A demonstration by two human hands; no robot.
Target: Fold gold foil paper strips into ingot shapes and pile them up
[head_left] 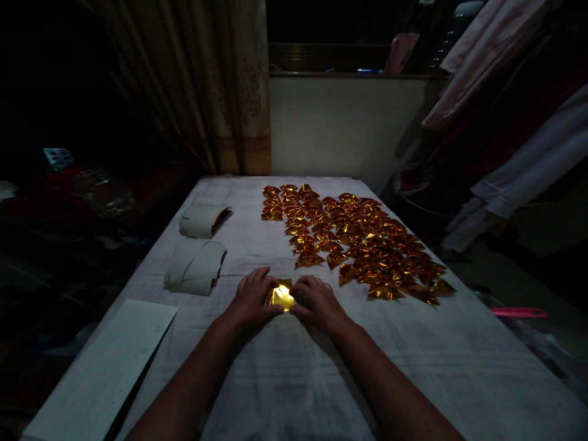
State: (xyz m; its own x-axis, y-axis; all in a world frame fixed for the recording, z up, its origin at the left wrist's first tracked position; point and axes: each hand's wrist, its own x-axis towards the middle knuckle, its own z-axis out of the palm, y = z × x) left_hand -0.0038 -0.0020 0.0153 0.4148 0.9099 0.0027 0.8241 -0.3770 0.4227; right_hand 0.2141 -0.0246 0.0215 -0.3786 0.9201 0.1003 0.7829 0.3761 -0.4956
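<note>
At the lower left of the frame, a flat, pale rectangular board (108, 367) lies on our bench (285, 392), whose whitish covering shows faint checks and wrinkles. Our bare forearms reach in from the bottom edge.

Just below the centre, we have the shiny gold foil piece (282, 295) low over the covering. It is smooth and mirror-bright, roughly four-sided, with a darker upper part. It sits between our hands: the left hand (252, 298) has its grip nearly closed on the left edge, and the right hand (316, 301) likewise on the right edge, thumbs at the near side.

Left of centre we see two arched pale pieces (195, 266), matte and curling downward, one beyond the other. Right of centre spread many folded gold foil shapes (367, 245), crinkled, glossy and pointed at the ends, in crowded rows.

Farther off, a patterned tan curtain (225, 92) hangs at the upper left, beside a plain pale wall (340, 128); light-coloured garments (537, 153) hang at the upper right.
</note>
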